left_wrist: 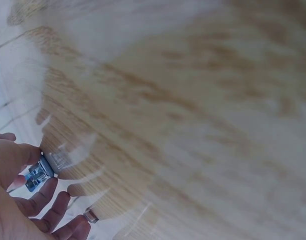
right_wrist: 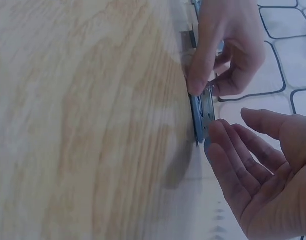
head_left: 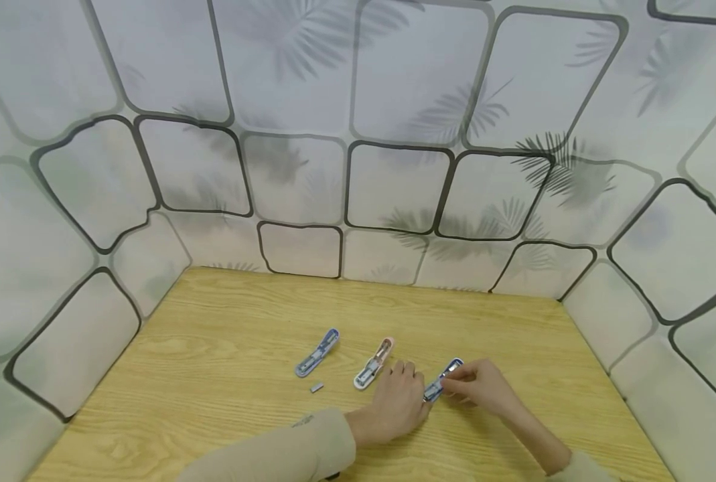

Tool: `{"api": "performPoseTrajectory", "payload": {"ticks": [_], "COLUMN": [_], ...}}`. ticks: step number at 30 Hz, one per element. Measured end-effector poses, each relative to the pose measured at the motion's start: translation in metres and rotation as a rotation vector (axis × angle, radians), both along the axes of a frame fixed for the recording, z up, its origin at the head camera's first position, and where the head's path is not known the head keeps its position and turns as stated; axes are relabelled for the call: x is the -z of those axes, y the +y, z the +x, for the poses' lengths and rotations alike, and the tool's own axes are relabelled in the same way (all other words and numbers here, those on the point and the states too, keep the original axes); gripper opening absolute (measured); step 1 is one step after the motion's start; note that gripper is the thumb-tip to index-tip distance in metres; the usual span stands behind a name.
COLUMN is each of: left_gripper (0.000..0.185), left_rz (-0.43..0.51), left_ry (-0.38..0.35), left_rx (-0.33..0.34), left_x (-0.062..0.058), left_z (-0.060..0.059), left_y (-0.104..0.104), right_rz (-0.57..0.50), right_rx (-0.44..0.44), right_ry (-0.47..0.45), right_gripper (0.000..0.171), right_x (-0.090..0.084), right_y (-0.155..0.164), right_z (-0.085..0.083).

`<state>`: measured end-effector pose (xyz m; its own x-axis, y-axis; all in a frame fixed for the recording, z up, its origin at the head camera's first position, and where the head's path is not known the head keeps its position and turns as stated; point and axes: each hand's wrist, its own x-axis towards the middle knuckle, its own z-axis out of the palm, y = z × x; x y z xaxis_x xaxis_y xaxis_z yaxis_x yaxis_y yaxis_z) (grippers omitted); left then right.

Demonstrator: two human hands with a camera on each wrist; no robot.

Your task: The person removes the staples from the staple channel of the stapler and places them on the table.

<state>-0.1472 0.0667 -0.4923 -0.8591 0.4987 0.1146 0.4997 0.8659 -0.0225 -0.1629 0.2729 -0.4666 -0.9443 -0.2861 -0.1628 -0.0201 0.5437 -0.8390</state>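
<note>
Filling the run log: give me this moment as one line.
left hand: pinches near end of blue stapler | right hand: touches its far end, fingers open | pink stapler, second blue stapler, staple strip: untouched on table

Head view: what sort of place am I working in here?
Probably a small staged tabletop booth, not a lived-in room. A wooden table is closed in on three sides by sheeting printed with tiles and palm leaves, and three small staplers lie out on it, one between both hands.

The left hand (head_left: 396, 402) hides the near end of the blue stapler (head_left: 444, 379); the small grey piece (head_left: 317, 387) on the counter (head_left: 213, 348) is too small to identify.
</note>
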Motion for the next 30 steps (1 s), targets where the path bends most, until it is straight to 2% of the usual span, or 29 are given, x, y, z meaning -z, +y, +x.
{"api": "performPoseTrajectory", "payload": {"ticks": [9, 16, 30], "left_gripper": [0.040, 0.040, 0.041], "left_rz": [-0.007, -0.014, -0.026], "left_ry": [-0.024, -0.017, -0.015], "left_rx": [-0.004, -0.012, -0.004], "left_x": [-0.001, -0.001, 0.000], "left_z": [0.000, 0.000, 0.000], "left_y": [0.001, 0.001, 0.000], "right_rz": [-0.049, -0.017, -0.052], "right_rx": [-0.017, -0.033, -0.033], "right_ry": [0.003, 0.001, -0.034], "right_gripper": [0.023, 0.020, 0.019], "right_x": [0.008, 0.010, 0.010], "right_y": [-0.011, -0.015, -0.019], "right_z": [0.002, 0.001, 0.001]}}
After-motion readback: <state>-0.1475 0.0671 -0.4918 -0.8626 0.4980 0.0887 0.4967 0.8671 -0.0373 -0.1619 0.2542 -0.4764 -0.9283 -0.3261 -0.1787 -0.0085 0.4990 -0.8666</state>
